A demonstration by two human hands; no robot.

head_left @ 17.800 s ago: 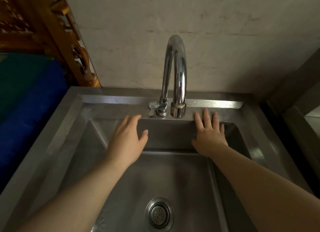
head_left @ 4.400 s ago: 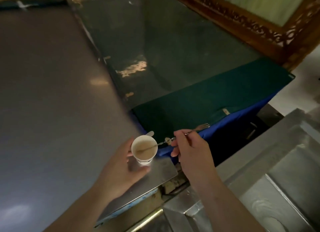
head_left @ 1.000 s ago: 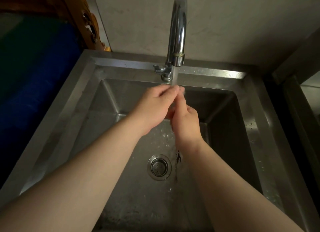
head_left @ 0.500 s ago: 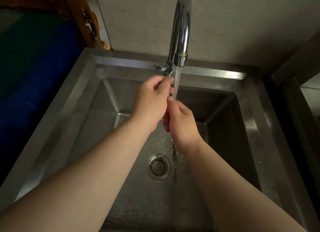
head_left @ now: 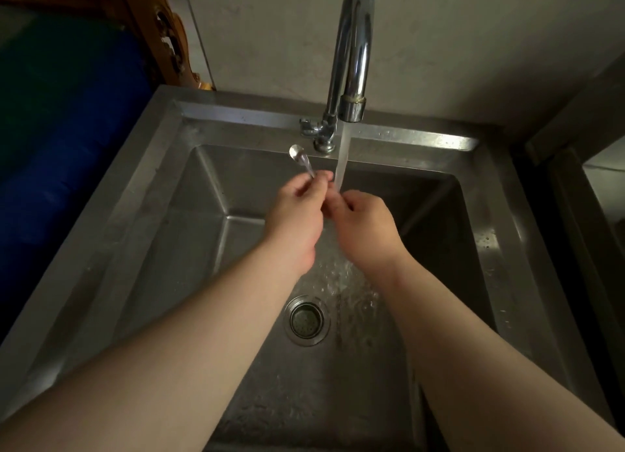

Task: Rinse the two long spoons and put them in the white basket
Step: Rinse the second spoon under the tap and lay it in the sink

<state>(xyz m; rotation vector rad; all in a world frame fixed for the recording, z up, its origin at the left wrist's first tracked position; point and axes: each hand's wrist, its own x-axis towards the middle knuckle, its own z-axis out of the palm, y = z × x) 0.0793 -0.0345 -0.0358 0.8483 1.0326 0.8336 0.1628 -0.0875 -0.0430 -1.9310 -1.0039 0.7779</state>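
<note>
Both my hands are over the steel sink (head_left: 159, 154), under the running faucet (head_left: 351, 62). My left hand (head_left: 294, 221) pinches a long metal spoon (head_left: 299, 155); its small bowl sticks up and left of my fingers, just beside the water stream (head_left: 341, 157). My right hand (head_left: 365, 228) is closed right under the stream on a second thin utensil. A dark thin length of it (head_left: 339, 313) hangs down toward the sink floor. My fingers hide the upper part. The white basket is not in view.
The drain strainer (head_left: 307, 319) lies in the sink floor below my hands, with water splashing beside it. The tap lever (head_left: 309, 127) sits left of the spout. A blue and green cover (head_left: 67, 130) and carved wood (head_left: 162, 35) stand at the left.
My left hand has shifted left out of the stream, and the spoon bowl now shows above its fingers. My right hand stays under the water.
</note>
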